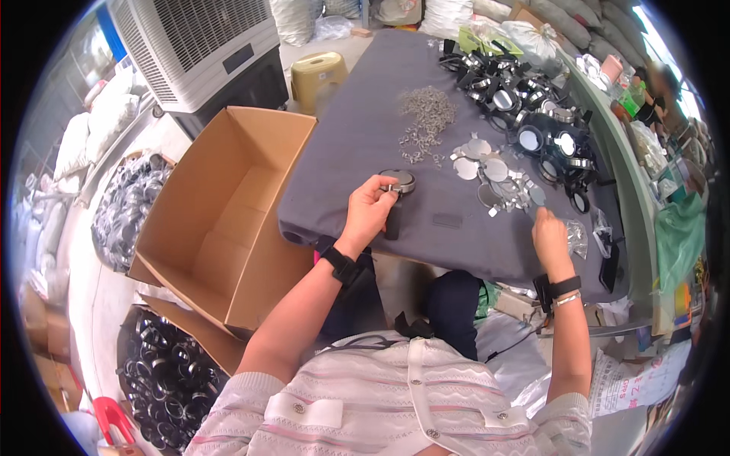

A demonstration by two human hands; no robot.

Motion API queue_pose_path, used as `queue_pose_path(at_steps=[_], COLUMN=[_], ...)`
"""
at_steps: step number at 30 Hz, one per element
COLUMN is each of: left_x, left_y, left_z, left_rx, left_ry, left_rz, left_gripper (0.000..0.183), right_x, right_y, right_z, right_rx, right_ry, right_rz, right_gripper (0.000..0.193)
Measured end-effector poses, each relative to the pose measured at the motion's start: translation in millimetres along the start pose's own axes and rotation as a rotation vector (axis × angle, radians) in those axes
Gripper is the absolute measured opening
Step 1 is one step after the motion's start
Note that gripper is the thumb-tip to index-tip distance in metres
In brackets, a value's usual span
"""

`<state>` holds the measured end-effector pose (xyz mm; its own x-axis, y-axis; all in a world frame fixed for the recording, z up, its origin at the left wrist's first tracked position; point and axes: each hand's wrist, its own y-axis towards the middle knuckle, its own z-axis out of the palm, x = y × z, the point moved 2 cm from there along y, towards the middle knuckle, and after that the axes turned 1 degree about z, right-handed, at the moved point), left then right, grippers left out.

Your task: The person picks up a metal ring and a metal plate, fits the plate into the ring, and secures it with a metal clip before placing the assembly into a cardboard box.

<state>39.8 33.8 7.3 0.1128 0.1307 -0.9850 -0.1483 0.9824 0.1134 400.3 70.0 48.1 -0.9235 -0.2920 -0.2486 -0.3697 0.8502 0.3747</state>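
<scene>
My left hand (369, 209) is closed on a round black-and-silver part (399, 181), with thumb and fingers at its near left rim. A short dark stem (393, 222) reaches from it toward the table's near edge. To the right, my right hand (550, 237) has its fingers pinched at the near edge of a flat grey disc (537, 196). Beside that disc lies a loose spread of silver discs (494, 169), some with small tabs. Small metal pieces (430, 114) form a pile farther back on the grey cloth-covered table (346, 152).
Black-and-silver round parts (525, 99) are heaped at the table's far right. An open cardboard box (258, 243) stands left of the table, with another box of black round parts (171, 380) below it. An air cooler (205, 53) and yellow stool (315, 80) are behind.
</scene>
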Motion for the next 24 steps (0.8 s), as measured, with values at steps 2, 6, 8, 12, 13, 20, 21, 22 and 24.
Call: queue_pose_path(at_steps=[2, 6, 8, 12, 13, 20, 21, 22, 24], left_x=[-4, -4, -3, -3, -3, 3, 3, 4, 5], left_y=[-4, -2, -1, 0, 0, 3, 3, 3, 3], left_z=[-4, -5, -4, 0, 0, -3, -3, -4, -4], left_rx=[-0.021, -0.042, -0.033, -0.043, -0.042, -0.049, -0.047, -0.049, -0.050], left_ry=[-0.002, -0.013, -0.005, -0.010, -0.009, 0.014, 0.014, 0.012, 0.007], left_rz=[-0.019, -0.043, -0.043, -0.034, -0.033, -0.029, -0.029, -0.031, -0.025], left_gripper=[0.016, 0.015, 0.014, 0.013, 0.013, 0.012, 0.012, 0.012, 0.012], right_x=[31, 104, 138, 184, 192, 209, 210, 211, 212], right_y=[11, 35, 44, 62, 66, 72, 71, 72, 73], right_z=[-23, -33, -30, -19, -17, -1, -2, -4, -6], right_rx=[-0.138, 0.064, 0.156, 0.158, 0.170, 0.206, 0.210, 0.192, 0.176], right_ry=[0.452, 1.193, 1.410, 1.515, 1.568, 1.687, 1.686, 1.674, 1.662], right_rz=[0.023, 0.136, 0.126, 0.124, 0.146, 0.182, 0.183, 0.172, 0.163], right_gripper=[0.004, 0.005, 0.007, 0.009, 0.010, 0.009, 0.009, 0.009, 0.009])
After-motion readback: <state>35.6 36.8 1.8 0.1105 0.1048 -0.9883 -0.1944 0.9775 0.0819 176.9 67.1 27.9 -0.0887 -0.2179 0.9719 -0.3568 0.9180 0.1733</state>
